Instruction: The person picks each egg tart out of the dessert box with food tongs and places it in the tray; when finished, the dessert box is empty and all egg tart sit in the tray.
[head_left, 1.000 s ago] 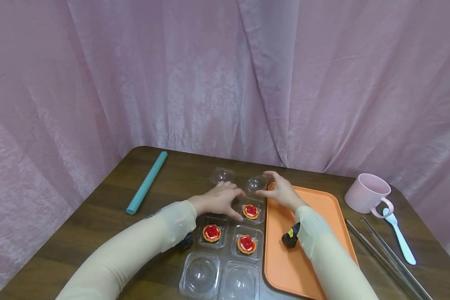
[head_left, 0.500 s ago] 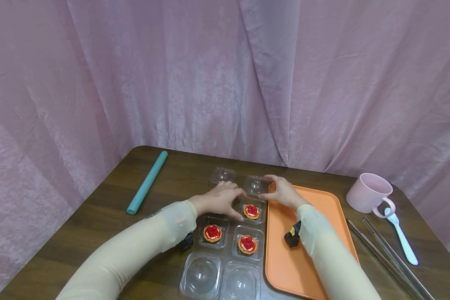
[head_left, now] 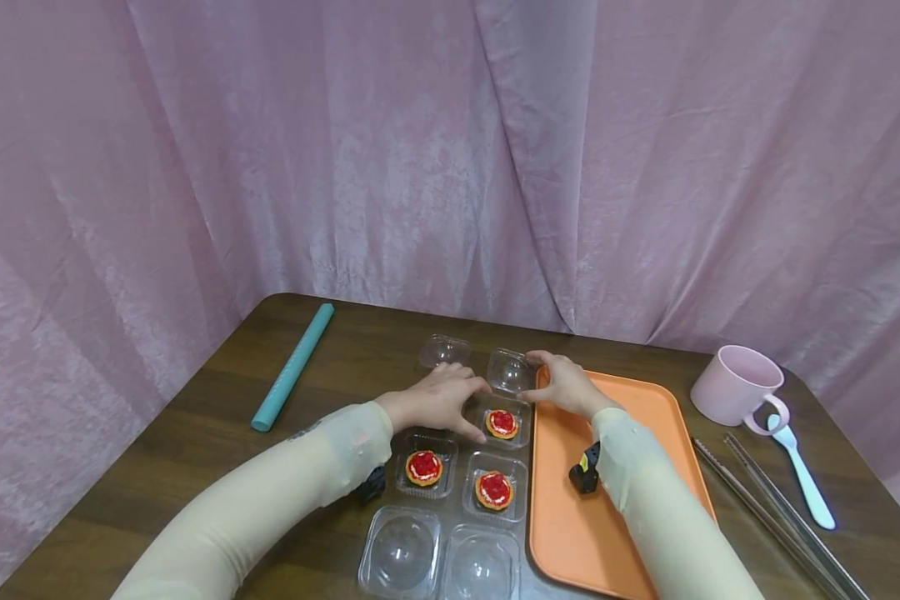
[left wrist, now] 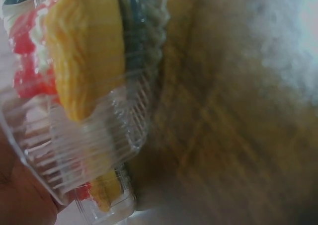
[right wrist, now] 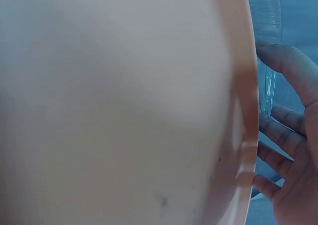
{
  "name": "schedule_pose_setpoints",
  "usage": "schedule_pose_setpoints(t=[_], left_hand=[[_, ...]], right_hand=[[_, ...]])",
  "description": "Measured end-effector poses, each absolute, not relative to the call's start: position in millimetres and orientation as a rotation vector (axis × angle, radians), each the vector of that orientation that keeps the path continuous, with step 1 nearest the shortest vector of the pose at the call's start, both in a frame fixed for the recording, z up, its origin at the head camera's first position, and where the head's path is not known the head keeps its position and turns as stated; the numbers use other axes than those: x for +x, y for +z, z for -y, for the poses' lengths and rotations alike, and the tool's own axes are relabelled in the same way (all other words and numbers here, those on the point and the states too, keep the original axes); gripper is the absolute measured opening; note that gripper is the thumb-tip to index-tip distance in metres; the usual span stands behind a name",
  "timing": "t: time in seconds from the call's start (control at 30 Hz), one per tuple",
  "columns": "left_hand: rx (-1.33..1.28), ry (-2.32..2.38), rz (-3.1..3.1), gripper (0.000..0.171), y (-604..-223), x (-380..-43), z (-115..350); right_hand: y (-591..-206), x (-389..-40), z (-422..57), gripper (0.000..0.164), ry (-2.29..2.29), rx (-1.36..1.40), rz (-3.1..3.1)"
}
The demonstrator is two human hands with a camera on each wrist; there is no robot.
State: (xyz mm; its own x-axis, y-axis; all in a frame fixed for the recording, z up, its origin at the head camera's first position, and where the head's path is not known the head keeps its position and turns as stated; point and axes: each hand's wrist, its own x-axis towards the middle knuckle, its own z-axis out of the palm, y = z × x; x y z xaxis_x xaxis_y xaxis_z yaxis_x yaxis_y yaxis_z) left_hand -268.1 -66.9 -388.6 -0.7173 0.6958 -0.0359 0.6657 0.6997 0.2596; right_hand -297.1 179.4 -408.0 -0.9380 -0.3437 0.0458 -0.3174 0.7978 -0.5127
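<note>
My left hand (head_left: 442, 398) grips the left side of a clear hinged plastic box (head_left: 521, 435), thumb at its near corner. Inside that box sits a red-topped tart (head_left: 502, 423). At the back, my right hand (head_left: 562, 385) holds the right edge of the box's lid (head_left: 508, 372) between thumb and fingers; the lid lies folded back. In the right wrist view, the right thumb (right wrist: 288, 61) and fingers meet the clear plastic beside the tray. Nearer me, two more open boxes hold a tart (head_left: 424, 468) and another tart (head_left: 494, 490). The left wrist view shows a tart's yellow crust (left wrist: 84, 51) through ribbed plastic.
An orange tray (head_left: 581, 533) lies under the right forearm. To its right are metal tongs (head_left: 780, 517), a pink mug (head_left: 735, 387) and a pale blue spatula-like utensil (head_left: 804, 479). A teal rod (head_left: 294, 367) lies at left. Open lids (head_left: 401, 550) extend toward me.
The right hand has brought the tilted lid down flat toward the back and stays at its edge. The left hand has hardly moved.
</note>
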Motion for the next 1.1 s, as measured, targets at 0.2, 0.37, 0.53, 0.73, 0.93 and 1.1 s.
schedule_pose_setpoints(t=[0.2,0.37,0.53,0.73,0.93,1.1], left_hand=[[1.128,0.350,-2.770,0.073,-390.3,-268.4,67.8],[1.145,0.347,-2.768,0.076,-390.4,-269.6,69.9],[1.124,0.394,-2.772,0.078,-386.2,-270.0,74.1],[1.125,0.516,-2.756,0.080,-381.7,-270.3,82.8],[1.151,0.581,-2.784,0.084,-374.5,-269.3,93.3],[1.143,0.636,-2.797,0.085,-364.3,-263.8,100.6]], right_hand=[[-408.7,-296.4,-179.6,0.078,-0.823,-0.512,-2.922],[-406.9,-293.8,-182.4,0.088,-0.840,-0.512,-2.906],[-401.0,-289.9,-185.4,0.092,-0.824,-0.553,-2.953],[-388.9,-276.2,-187.8,0.087,-0.796,-0.526,-3.019],[-375.6,-262.1,-193.1,0.084,-0.811,-0.523,-3.061],[-363.0,-250.8,-196.9,0.081,-0.811,-0.560,-3.083]])
